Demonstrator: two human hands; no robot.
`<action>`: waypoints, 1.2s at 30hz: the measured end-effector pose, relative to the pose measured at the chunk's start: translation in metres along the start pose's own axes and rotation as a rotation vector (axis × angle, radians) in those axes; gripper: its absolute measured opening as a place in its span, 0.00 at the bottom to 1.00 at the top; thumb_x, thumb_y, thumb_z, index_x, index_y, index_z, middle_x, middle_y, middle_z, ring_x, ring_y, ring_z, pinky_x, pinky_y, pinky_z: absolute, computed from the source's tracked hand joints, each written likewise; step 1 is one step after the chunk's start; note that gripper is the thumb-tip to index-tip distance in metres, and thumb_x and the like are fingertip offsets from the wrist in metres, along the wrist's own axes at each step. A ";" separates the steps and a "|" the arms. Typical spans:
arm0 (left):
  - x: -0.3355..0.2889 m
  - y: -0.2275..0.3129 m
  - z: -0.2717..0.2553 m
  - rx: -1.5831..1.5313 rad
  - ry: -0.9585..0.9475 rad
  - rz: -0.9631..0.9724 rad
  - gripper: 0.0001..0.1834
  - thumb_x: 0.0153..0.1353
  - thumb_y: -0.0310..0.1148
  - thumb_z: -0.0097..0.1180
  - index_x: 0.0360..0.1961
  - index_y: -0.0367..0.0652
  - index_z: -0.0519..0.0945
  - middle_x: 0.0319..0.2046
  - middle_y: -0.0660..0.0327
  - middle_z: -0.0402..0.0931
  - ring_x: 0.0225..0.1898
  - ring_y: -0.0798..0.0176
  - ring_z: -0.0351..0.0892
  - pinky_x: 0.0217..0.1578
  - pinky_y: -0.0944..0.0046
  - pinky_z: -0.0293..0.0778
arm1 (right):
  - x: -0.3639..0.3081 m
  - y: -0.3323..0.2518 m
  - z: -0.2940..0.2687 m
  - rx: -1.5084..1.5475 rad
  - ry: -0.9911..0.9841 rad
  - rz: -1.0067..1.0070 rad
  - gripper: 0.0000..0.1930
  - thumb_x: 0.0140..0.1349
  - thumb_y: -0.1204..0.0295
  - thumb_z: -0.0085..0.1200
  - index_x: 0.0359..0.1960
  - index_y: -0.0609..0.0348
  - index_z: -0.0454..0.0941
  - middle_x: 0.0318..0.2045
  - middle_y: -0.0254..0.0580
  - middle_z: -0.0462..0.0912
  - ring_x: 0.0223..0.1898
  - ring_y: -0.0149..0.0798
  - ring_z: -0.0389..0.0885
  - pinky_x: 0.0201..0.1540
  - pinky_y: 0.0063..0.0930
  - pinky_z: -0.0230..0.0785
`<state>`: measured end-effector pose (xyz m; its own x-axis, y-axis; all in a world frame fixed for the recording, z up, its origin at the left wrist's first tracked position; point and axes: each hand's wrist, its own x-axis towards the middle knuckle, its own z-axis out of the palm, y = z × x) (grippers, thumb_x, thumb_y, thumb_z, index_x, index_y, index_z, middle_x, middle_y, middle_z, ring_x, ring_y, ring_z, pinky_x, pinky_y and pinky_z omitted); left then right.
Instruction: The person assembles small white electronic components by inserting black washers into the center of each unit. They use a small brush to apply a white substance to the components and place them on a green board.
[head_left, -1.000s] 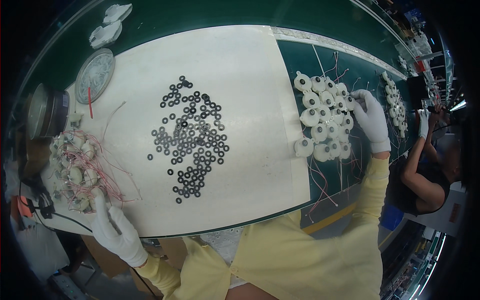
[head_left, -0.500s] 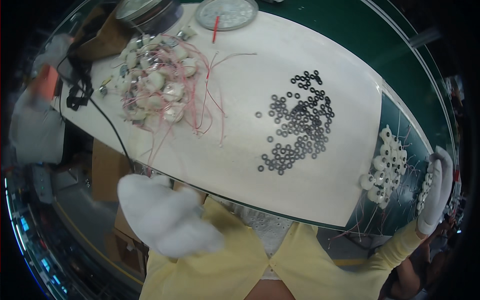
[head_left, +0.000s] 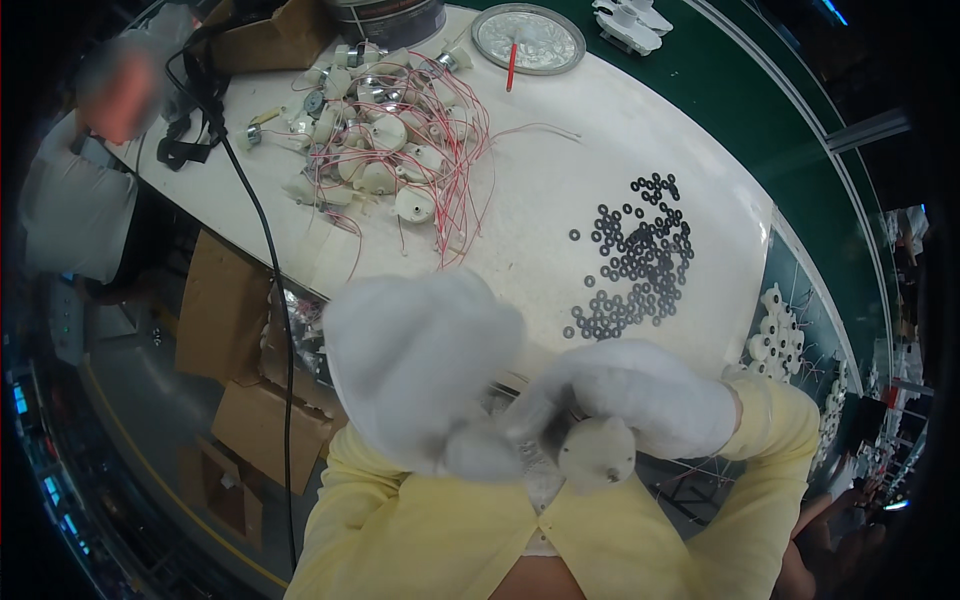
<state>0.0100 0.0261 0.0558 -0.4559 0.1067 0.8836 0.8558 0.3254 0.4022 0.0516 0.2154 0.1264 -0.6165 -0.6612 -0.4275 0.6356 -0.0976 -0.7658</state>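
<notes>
Close to my body, my right hand (head_left: 640, 395), in a white glove, grips a round white plastic motor (head_left: 597, 455) with a small stub on its face. My left hand (head_left: 425, 365), also gloved in white, is beside it, smeared by motion; whether its fingers hold anything is hidden. Beyond the left hand is a loose pile of white motors (head_left: 388, 135) with metal cans and tangled red and white wires. Many small black rings (head_left: 640, 255) lie scattered on the white tabletop (head_left: 530, 190), beyond my right hand.
A round metal lid (head_left: 530, 38) with a red stick (head_left: 512, 68) is at the far edge, near a dark tub (head_left: 390, 20). White motors (head_left: 777, 335) stand grouped at right. A black cable (head_left: 258, 210) hangs over the left edge above cardboard boxes (head_left: 225, 320). Another person (head_left: 80, 200) is at far left.
My right hand has come from the far right to my front, now with a round white motor. My left hand has moved right toward it. The view has shifted.
</notes>
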 end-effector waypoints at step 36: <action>-0.028 -0.075 0.001 0.309 -0.331 -0.543 0.16 0.62 0.28 0.59 0.52 0.42 0.79 0.42 0.59 0.73 0.38 0.68 0.75 0.36 0.69 0.73 | -0.143 0.031 -0.038 -0.395 1.172 0.065 0.23 0.59 0.70 0.54 0.54 0.70 0.72 0.23 0.35 0.77 0.23 0.24 0.72 0.28 0.15 0.65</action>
<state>-0.0414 -0.0007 0.0009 -0.8909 0.1181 0.4385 0.4003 0.6601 0.6356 0.1426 0.3352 0.1456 -0.7620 0.4274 -0.4865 0.6224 0.2760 -0.7324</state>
